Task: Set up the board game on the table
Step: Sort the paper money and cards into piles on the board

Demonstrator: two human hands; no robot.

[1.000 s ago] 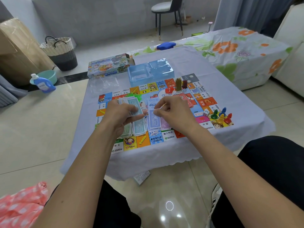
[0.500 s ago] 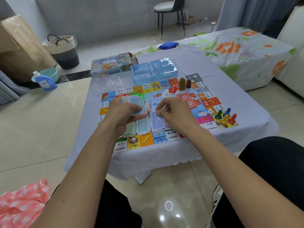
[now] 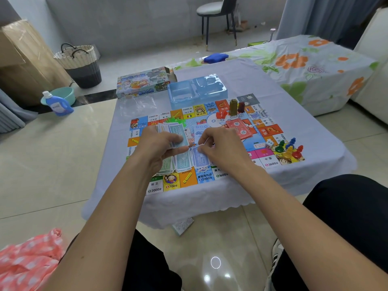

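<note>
Over the last second little shifted: the left hand (image 3: 162, 147) went on gripping the fanned stack of pale paper play-money notes (image 3: 175, 135) above the colourful square game board (image 3: 270, 131), which lay on the table under a lilac cloth (image 3: 304, 127). The right hand (image 3: 222, 148), at three o'clock of that stack, kept pinching a single thin note (image 3: 203, 143) over the sorted piles of notes (image 3: 184, 162) at six o'clock. Judged from this, dealing money was midway; the coloured plastic pawns (image 3: 290, 149) waited at the board's four o'clock corner.

On the table (image 3: 294, 114) the game box (image 3: 142, 82) lies left of the tray (image 3: 197, 91), both behind the board (image 3: 266, 131).
</note>
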